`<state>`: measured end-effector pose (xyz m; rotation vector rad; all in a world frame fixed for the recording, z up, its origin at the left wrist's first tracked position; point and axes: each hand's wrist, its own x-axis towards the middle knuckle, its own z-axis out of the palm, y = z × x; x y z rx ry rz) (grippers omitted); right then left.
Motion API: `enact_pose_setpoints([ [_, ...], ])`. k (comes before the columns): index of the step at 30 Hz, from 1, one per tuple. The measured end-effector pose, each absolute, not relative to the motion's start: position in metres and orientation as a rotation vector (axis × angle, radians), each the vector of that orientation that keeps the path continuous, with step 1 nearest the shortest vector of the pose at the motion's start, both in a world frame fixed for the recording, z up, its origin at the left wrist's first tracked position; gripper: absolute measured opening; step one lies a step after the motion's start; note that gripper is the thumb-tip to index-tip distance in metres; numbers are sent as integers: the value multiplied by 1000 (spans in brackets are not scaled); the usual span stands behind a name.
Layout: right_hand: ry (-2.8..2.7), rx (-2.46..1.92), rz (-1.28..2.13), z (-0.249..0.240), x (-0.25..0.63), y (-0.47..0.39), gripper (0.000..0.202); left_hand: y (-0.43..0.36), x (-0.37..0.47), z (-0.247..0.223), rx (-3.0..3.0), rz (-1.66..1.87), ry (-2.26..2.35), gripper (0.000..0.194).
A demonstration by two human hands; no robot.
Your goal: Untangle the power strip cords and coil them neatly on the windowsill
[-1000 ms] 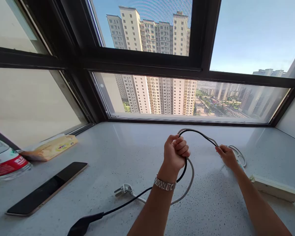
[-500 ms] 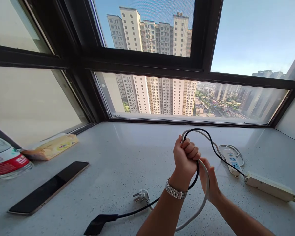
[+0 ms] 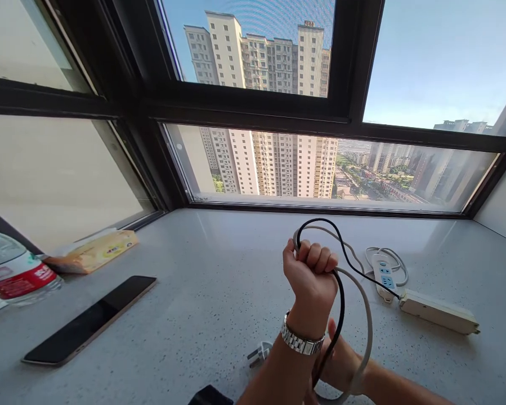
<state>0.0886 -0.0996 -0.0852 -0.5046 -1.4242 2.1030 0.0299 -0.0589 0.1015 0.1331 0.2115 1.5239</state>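
Observation:
My left hand (image 3: 312, 275), with a metal watch (image 3: 301, 337) at its wrist, is closed in a fist around a black cable (image 3: 341, 304) and a light grey cable (image 3: 368, 315). Both cables loop above the fist and hang below it. Lower down, my right hand (image 3: 341, 360) is curled around the hanging cables; my left forearm hides part of its fingers. A grey three-pin plug (image 3: 259, 354) lies left of that forearm. The black cable's dark end piece (image 3: 210, 395) shows at the bottom edge. The black cable's other end enters a long off-white box (image 3: 440, 314).
A white power strip (image 3: 385, 278) with a coiled cord lies at the right. On the left are a dark phone or tablet (image 3: 92, 320), a yellow tissue pack (image 3: 104, 251) and a plastic bottle (image 3: 20, 278) with a red label. Windows border the speckled white sill (image 3: 193, 281).
My right hand has come down and left along the cables. My left fist has shifted slightly left. The plug and dark end piece slid right; the power strip and box slid left.

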Motion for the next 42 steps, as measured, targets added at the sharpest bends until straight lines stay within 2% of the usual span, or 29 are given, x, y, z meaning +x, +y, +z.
enact_pose_setpoints([
  [4,-1164,-494,2151,-88,131,-118,103,-46,15,97,186,1633,252,43],
  [7,-1199,-602,2097,-76,170,-135,102,-41,8,94,227,1651,300,43],
  [13,-1444,-782,1843,-46,214,-149,59,-38,-6,100,201,1514,375,43],
  [18,-1491,-889,1997,-19,229,-155,50,-31,-34,103,141,1449,315,42],
  [22,-1716,-1283,2044,-4,237,-166,43,-28,-52,103,193,1411,254,40],
  [24,-1806,-1513,1953,-2,245,-172,40,-28,-55,104,243,1371,225,39],
  [27,-1827,-1819,1784,-4,268,-176,24,-29,-53,105,352,1297,173,36],
  [29,-1867,-2024,1576,-4,289,-173,20,-29,-49,105,435,1240,170,36],
  [31,-1954,-2229,1243,3,313,-163,25,-30,-45,104,549,1165,194,37],
  [35,-1998,-2548,238,33,344,-127,27,-36,-34,102,928,1045,264,37],
  [39,-1948,-2305,-897,64,337,-81,33,-46,-25,103,1314,962,414,49],
  [40,-1888,-2236,-1058,70,330,-69,35,-48,-24,104,1395,916,430,52],
  [42,-1762,-2201,-1161,81,312,-44,39,-53,-23,106,1547,811,417,60],
])
